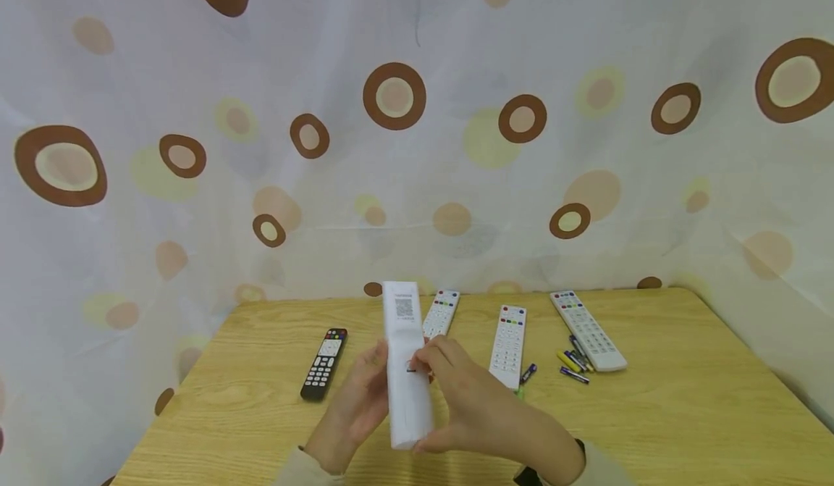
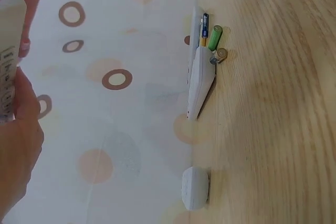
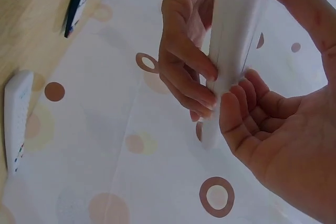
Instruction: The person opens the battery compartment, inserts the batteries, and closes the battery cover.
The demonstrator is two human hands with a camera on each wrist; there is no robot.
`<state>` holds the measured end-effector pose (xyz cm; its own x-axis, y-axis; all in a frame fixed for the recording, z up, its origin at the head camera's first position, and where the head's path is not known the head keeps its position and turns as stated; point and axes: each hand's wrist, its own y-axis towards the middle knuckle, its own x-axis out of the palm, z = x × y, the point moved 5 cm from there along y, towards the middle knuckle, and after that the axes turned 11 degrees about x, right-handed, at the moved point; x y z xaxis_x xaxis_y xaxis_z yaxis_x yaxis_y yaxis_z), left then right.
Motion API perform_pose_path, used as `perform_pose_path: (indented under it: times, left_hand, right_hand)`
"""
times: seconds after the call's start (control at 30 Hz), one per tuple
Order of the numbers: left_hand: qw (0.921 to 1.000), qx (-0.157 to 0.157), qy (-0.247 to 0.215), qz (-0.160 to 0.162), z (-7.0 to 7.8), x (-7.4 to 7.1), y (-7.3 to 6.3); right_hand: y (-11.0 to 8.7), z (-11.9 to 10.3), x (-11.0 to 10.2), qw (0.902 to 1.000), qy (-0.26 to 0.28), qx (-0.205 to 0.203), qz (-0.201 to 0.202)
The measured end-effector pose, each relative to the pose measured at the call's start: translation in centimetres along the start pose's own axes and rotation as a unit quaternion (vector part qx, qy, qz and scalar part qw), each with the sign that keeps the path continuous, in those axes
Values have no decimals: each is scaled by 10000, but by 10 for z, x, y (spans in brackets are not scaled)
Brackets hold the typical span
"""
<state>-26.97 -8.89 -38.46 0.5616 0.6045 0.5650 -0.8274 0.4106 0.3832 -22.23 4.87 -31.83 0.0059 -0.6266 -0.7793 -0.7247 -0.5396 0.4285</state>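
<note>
A white remote control (image 1: 407,399) is held up above the table, its back with a printed code label facing the head camera. My left hand (image 1: 360,404) grips it along its left side; in the right wrist view, the left fingers (image 3: 186,74) wrap its edge. My right hand (image 1: 472,393) has curled fingertips on the remote's back near a small dark mark, and its thumb lies at the lower end. In the left wrist view, only part of the remote's button side (image 2: 8,72) shows. The battery cover looks closed.
A black remote (image 1: 323,364) lies on the wooden table (image 1: 260,428) at left. White remotes lie behind the held one (image 1: 443,311), right of centre (image 1: 509,345) and farther right (image 1: 589,332). Several loose batteries (image 1: 573,359) lie by the right ones. A dotted curtain (image 1: 456,174) hangs behind.
</note>
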Motion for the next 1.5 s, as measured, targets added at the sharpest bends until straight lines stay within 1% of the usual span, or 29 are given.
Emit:
perform_pose_path:
  times: [0.07,0.17,0.2,0.3,0.37,0.43,0.57,0.67,0.77,0.83,0.9,1.03,1.13,1.3,1.5]
  left_hand:
    - [9999,-38,103,-66,-2,0,0]
    - [9997,-105,202,-78,-5,1,-1]
    - [9997,-136,199,-72,-6,1,0]
    - [9995,-192,217,88,-7,0,0]
    - [9991,-234,281,211,-8,0,0]
    - [9985,-271,363,301,-8,-1,-1]
    - [9970,-365,543,419,-9,-3,-2]
    - [9954,-423,639,581,-10,-2,-3]
    - [9941,-415,715,709,-9,0,-2]
    - [9936,-450,735,725,-8,3,-2]
    - [9941,-528,618,713,-8,7,-2]
    - [9940,-739,192,781,-10,14,-2]
    - [9925,-756,47,956,-12,15,-2]
    - [9891,-745,218,1248,-16,14,-4]
    - [9872,-709,415,1369,-17,12,-4]
  right_hand:
    - [0,1,0,9998,145,-68,141]
    - [0,2,0,9986,265,-229,407]
    - [1,3,1,9984,314,-207,421]
    - [0,6,6,9993,320,16,211]
    - [-1,7,9,9997,153,148,97]
    - [-1,6,13,9997,-139,174,70]
    - [-1,3,17,9969,-747,35,254]
    - [0,2,19,9955,-856,-71,404]
    - [0,3,18,9952,-737,-219,613]
    - [1,4,17,9947,-638,-335,732]
    - [3,6,15,9946,-556,-394,782]
    - [5,11,14,9968,-407,-310,610]
    - [6,15,16,9986,-198,-207,452]
    - [6,20,17,9990,67,-198,389]
    - [5,22,17,9990,191,-123,388]
